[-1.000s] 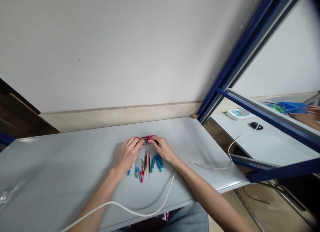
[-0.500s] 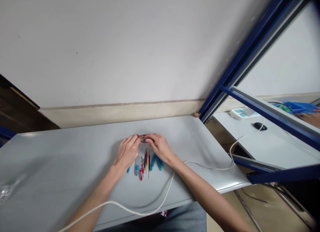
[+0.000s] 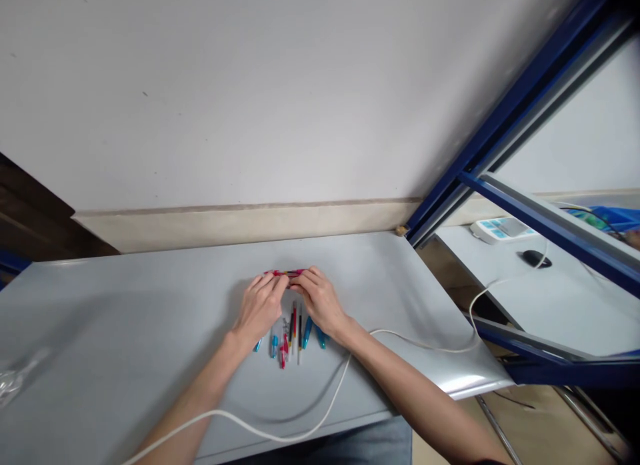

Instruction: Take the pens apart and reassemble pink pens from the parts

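Observation:
My left hand (image 3: 259, 305) and my right hand (image 3: 319, 301) meet over the middle of the grey table, fingers curled. Between their fingertips lies a red pen (image 3: 296, 272), held sideways; the fingers hide much of it, so I cannot tell whether it is whole or in parts. Just below, nearer to me, several pen refills (image 3: 295, 326) lie side by side. Beside them are red pen parts (image 3: 283, 355), a clear-and-blue pen part (image 3: 274, 345) and blue pen barrels (image 3: 307, 332), the rightmost partly under my right wrist. Another blue tip (image 3: 257, 345) shows beside my left wrist.
A white cable (image 3: 280, 439) runs in front of me, past both forearms and off to the right. Crumpled clear plastic (image 3: 13, 381) lies at the table's left. Beyond a blue metal frame (image 3: 463, 175), a second table holds a white device (image 3: 500, 229) and a black mouse (image 3: 535, 259).
The held pen now shows above the fingertips, more of its red ends visible. Both hands stay close together with little movement. The view has shifted slightly.

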`<state>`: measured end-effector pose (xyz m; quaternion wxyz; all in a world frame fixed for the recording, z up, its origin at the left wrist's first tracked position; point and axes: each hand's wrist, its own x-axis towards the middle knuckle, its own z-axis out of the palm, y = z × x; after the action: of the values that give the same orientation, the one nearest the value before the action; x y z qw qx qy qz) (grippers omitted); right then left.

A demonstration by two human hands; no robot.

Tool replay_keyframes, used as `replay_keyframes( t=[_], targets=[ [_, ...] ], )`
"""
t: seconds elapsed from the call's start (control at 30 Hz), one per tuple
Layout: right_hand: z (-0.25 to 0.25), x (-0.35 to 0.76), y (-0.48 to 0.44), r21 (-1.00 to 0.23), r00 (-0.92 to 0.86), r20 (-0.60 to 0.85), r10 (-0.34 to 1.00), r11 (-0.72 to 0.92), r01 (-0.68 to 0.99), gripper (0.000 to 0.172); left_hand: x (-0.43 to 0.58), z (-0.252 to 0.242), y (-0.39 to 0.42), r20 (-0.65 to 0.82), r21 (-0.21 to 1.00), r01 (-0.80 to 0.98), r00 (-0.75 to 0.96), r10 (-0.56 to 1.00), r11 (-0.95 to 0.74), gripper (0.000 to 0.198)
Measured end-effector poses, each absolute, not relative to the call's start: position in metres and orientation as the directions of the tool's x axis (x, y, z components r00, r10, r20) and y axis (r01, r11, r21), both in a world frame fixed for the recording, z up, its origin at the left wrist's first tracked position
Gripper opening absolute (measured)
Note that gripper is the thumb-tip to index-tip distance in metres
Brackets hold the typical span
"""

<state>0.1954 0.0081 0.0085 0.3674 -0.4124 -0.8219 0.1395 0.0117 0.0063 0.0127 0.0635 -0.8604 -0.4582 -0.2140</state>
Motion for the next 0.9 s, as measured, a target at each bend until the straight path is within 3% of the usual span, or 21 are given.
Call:
replay_keyframes(
  t=[0.27,0.47,0.6,0.73,0.9],
  targets=[
    [0.001,0.194,0.004,-0.573,-0.347,0.559,0.753,0.653,0.495,0.023,0.012,0.012,0.002,0.357,0.146,0.849,0.434,0.827,-0.508,0.031],
    [0.000,0.194,-0.002,-0.526,-0.386,0.574,0.722,0.687,0.502,0.031,0.009,0.009,0.001,0.358,0.249,0.829,0.401,0.843,-0.500,0.032],
    [0.006,0.198,0.001,-0.480,-0.426,0.527,0.735,0.671,0.564,0.020,0.005,0.004,0.002,0.351,0.296,0.830,0.366,0.862,-0.473,0.034],
    [0.007,0.201,0.006,-0.482,-0.440,0.471,0.765,0.641,0.597,0.029,0.000,0.003,0.004,0.240,0.272,0.868,0.358,0.902,-0.417,0.034],
    [0.007,0.199,0.004,-0.529,-0.422,0.508,0.751,0.658,0.535,0.016,0.001,0.008,0.003,0.181,0.262,0.886,0.343,0.921,-0.382,0.036]
  ],
)
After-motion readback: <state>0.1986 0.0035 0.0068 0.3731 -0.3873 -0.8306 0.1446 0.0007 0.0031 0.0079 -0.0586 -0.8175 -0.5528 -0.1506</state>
